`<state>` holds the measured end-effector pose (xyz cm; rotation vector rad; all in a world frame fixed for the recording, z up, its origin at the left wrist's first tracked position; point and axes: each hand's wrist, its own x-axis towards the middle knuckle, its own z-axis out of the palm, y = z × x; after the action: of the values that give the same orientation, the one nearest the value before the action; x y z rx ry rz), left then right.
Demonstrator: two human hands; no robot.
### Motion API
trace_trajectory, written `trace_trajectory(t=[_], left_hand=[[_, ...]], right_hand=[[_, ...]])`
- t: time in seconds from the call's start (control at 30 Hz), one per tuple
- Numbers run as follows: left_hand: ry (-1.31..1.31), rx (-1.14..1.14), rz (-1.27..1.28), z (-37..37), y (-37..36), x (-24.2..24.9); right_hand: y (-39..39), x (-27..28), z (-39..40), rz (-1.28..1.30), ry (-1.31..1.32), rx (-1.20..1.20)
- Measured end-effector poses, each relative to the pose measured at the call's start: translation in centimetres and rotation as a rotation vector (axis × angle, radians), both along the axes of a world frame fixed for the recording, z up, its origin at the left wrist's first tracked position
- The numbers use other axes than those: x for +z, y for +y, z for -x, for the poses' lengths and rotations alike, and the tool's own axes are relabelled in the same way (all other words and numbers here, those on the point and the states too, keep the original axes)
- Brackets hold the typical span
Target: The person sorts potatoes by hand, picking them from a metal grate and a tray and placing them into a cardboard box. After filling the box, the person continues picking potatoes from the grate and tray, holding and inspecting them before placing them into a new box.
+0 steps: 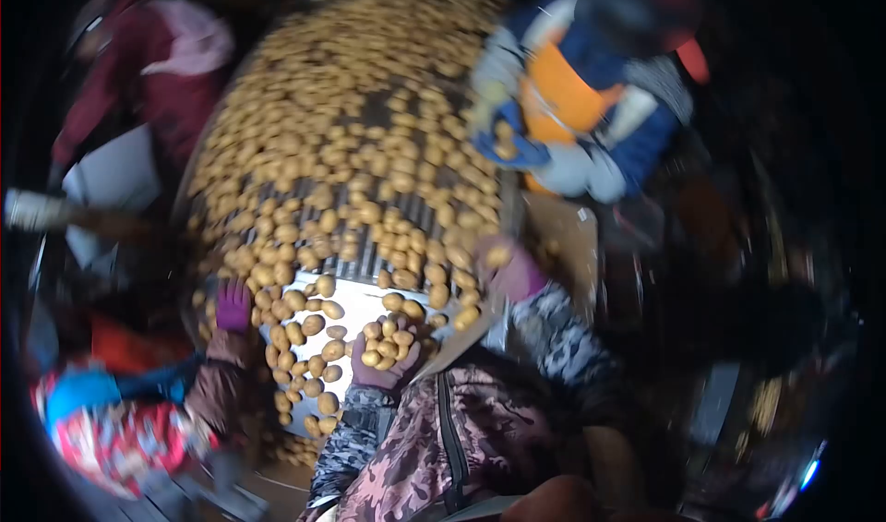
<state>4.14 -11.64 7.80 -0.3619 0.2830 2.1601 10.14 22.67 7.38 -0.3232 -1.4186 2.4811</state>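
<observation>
Several small potatoes (388, 339) lie in my left hand (378, 374), which wears a mauve glove and is cupped round them above the bright white lower end of the sorting belt (355, 296). Out to the right, my right hand (519, 277), gloved in purple and blurred, is closed on a single potato (498, 256) beside the edge of the belt. Loose potatoes (314, 325) are scattered to the left of my left hand, and more lie between my two hands.
A thick layer of potatoes (360, 42) covers the far part of the belt. A co-worker in an orange apron (558, 88) holds a potato at the upper right. Another person's purple glove (233, 306) is at the left edge; a third person in maroon (180, 97) stands upper left.
</observation>
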Motion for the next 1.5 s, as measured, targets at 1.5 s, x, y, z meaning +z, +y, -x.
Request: trace_trajectory(t=[1.5], left_hand=[[0.048, -0.421, 0.126, -7.7, 23.0, 6.2]], right_hand=[[25.3, 29.3, -27.4, -1.248, 0.063, -1.621]])
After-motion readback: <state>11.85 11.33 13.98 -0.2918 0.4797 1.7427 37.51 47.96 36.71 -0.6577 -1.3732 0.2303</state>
